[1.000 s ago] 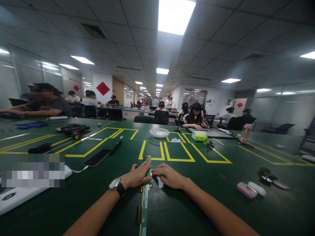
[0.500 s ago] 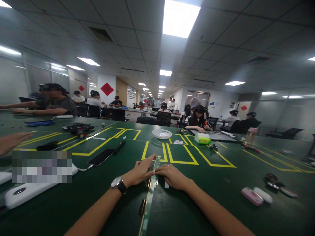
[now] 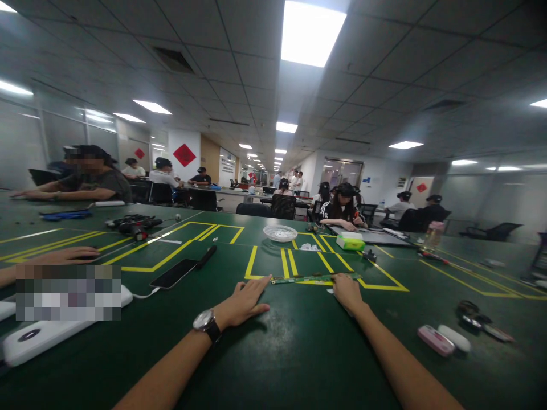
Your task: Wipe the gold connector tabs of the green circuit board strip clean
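Note:
A long, narrow green circuit board [image 3: 303,279] lies crosswise on the green table, over yellow tape lines. My right hand [image 3: 347,293] grips it toward its right end, the fingers curled over the strip and hiding part of it. Flat on the tabletop rests my left hand [image 3: 243,302], fingers stretched out and thumb apart. Its fingertips come close to the board's left end; whether they touch it I cannot tell. A small white scrap [image 3: 330,291] shows beside my right hand.
A clear plastic dish [image 3: 280,233] stands beyond the board. To the left are a phone [image 3: 176,274], a white power bank [image 3: 64,327] and a co-worker's hand [image 3: 74,254]. Rightward lie a green packet [image 3: 350,241], a pink case [image 3: 436,340] and a metallic object [image 3: 482,322].
The circuit board has turned from pointing away from me to lying crosswise. My right hand moved right with it; my left hand came off it. The co-worker's hand at left moved inward.

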A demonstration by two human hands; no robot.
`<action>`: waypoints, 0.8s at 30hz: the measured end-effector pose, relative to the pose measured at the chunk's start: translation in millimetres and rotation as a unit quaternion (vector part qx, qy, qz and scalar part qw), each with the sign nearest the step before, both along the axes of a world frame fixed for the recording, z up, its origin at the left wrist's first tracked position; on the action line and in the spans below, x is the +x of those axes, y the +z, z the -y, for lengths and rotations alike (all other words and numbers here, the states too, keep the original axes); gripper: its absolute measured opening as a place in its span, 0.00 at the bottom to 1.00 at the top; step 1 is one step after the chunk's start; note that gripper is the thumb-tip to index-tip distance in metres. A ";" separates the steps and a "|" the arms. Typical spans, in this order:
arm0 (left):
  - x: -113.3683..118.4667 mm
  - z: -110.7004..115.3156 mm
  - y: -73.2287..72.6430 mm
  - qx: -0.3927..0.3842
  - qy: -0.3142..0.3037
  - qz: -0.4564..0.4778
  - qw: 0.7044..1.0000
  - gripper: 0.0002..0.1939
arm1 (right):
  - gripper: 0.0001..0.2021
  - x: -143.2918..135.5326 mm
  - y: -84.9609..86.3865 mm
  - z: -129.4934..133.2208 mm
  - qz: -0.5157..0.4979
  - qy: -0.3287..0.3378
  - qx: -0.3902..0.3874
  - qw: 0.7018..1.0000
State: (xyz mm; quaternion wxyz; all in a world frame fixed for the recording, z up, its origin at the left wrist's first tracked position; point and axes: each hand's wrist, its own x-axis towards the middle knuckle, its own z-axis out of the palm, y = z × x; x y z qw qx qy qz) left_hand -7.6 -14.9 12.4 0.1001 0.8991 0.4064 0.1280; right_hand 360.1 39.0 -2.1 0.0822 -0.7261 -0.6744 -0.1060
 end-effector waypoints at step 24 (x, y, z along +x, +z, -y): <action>1.0 -1.5 4.8 0.039 -0.019 -0.013 0.999 0.30 | 0.19 1.5 15.8 5.8 -0.015 0.059 -0.035 0.998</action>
